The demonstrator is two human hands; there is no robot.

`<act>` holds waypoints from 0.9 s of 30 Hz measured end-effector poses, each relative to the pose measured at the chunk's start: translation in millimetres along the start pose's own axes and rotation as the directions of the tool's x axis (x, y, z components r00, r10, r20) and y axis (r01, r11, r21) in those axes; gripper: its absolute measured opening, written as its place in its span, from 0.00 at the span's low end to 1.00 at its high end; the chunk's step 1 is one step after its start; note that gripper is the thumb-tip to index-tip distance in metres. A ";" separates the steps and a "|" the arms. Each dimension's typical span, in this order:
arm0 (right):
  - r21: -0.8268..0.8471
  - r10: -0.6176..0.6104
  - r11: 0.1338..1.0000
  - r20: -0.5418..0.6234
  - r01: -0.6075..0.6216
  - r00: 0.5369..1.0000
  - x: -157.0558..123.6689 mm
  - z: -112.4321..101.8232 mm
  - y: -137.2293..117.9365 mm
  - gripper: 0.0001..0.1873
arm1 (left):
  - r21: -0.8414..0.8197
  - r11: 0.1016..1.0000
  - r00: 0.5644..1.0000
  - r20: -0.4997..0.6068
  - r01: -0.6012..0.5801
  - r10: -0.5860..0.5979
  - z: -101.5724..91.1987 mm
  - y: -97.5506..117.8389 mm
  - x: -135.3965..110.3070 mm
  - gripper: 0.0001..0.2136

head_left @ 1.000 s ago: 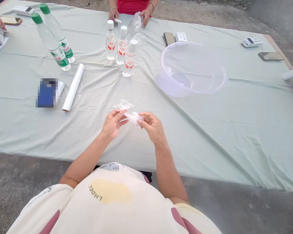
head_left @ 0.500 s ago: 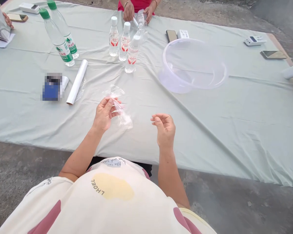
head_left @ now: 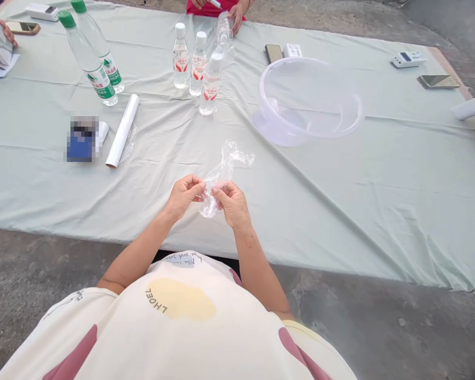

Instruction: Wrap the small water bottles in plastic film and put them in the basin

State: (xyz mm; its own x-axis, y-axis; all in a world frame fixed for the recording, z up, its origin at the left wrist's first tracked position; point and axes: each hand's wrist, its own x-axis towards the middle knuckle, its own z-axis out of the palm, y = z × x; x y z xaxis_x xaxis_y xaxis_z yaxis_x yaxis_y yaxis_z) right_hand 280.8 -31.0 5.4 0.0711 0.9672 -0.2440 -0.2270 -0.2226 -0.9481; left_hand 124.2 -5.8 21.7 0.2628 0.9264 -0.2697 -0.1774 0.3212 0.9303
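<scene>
A crumpled strip of clear plastic film (head_left: pixel 226 164) hangs between both hands above the pale green tablecloth (head_left: pixel 340 200). My left hand (head_left: pixel 184 194) pinches its lower part with closed fingers. My right hand (head_left: pixel 231 201) pinches the same film right beside it, fingers closed. The film's free end rises up and to the right of the hands. The two hands nearly touch each other near the table's front edge.
A clear plastic basin (head_left: pixel 309 100) lies tilted at the right. Three small water bottles (head_left: pixel 198 66) and two green-capped ones (head_left: pixel 91 55) stand behind. A white roll of film (head_left: pixel 122 131) and a blue packet (head_left: pixel 81 140) lie at left. Another person's hand (head_left: pixel 233 10) works opposite. Phones and small devices line the far edges.
My right hand, which had let go and hung apart half a second ago, has come back to the left hand and pinched the film again. The film's loose end now sticks up to the right.
</scene>
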 end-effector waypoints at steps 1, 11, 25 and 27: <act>0.041 0.032 0.999 -0.004 -0.032 0.999 0.6 -3.2 0.6 0.20 | -0.056 0.998 0.999 -0.043 0.022 -0.024 -2.0 -1.7 2.5 0.15; 0.160 0.207 0.968 -0.063 -0.195 0.976 7.2 -39.4 6.7 0.26 | 0.067 0.996 0.935 -0.354 0.050 -0.023 -33.4 -3.9 26.5 0.07; -0.312 0.134 0.928 -0.234 -0.205 0.963 86.0 -28.9 5.0 0.10 | 0.831 0.533 0.744 -0.255 -0.157 0.618 -61.8 0.5 24.2 0.09; -0.372 0.118 0.909 -0.204 -0.188 0.972 89.1 -24.9 8.5 0.10 | 0.924 0.244 0.809 0.104 -0.294 0.579 -49.7 -3.1 32.4 0.14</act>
State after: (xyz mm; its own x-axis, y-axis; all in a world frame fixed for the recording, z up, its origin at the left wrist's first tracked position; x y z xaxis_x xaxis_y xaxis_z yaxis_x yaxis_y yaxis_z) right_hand 309.4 50.2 -29.5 0.2405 0.8887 -0.3904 0.1419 -0.4301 -0.8916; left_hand 86.1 33.0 -2.2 0.2086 0.9146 0.3463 0.7559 -0.3755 0.5363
